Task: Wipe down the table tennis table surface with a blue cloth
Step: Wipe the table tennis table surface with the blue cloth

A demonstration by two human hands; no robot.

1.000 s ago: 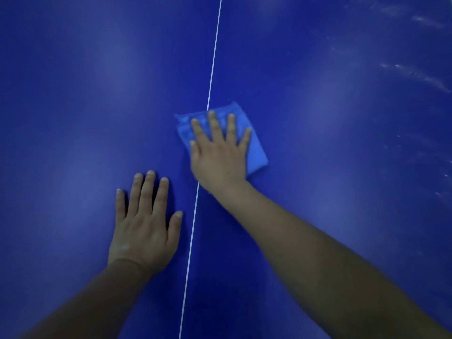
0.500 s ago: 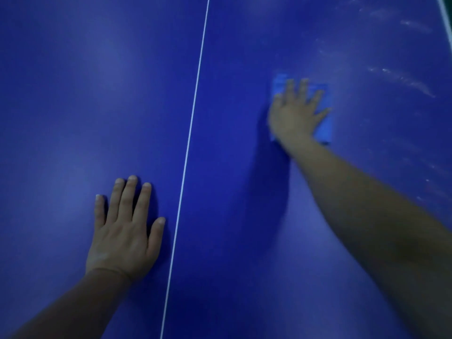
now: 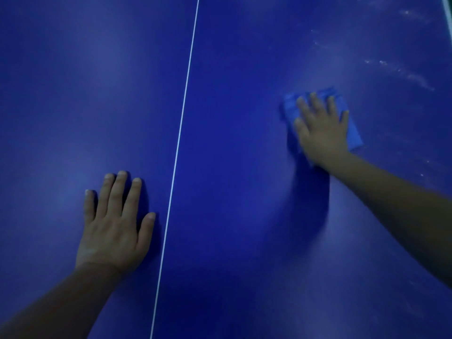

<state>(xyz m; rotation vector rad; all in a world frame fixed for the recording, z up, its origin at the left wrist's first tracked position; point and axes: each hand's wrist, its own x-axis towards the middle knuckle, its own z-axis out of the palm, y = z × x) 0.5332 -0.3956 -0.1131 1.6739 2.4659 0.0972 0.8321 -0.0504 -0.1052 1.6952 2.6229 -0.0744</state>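
A dark blue table tennis table fills the view, with a thin white centre line running from top to bottom. My right hand lies flat with straight fingers on a folded light blue cloth, pressing it onto the right half of the table. The cloth shows around the fingertips and along the hand's right side. My left hand rests flat and open on the table, just left of the centre line, holding nothing.
Whitish dusty streaks mark the table surface beyond and to the right of the cloth. A white edge line shows at the top right corner.
My right hand has slid the cloth from the centre line out across the right half, then a little nearer to me. The left hand stays planted.
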